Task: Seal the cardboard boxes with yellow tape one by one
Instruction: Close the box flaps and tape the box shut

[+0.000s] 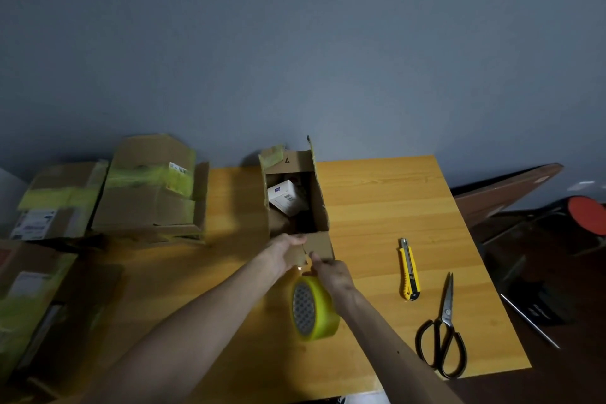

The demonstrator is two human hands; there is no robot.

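Cardboard box (pixel 320 203) in the middle of the yellow wooden table (pixel 393 207) is the one being worked on right now, and it's wide open. The far flaps stand up, there's old yellowish tape residue on the back one, and a small white carton (pixel 284 198) is lying tilted inside. Looks pretty beat up tbh, with ragged edges.

Both hands are on the near flap (pixel 319 244). The left hand (pixel 285 251) has its fingers curled over the flap's edge, and the right hand (pixel 331 275) is pinching the same flap from the other side. So I'd say this is the flap-folding step, with no taping started yet.

The yellow tape roll (pixel 313 307) sits on edge right under the right wrist. I can't tell if a finger is hooked on it or if it's just standing there.

Next up, I'd guess: fold all the flaps down flat, hold them shut, then pull tape across the seam. The utility knife (pixel 408 269) and scissors (pixel 442 334) are off to the right for cutting. Already-taped boxes (pixel 151 193) are piled on the left.
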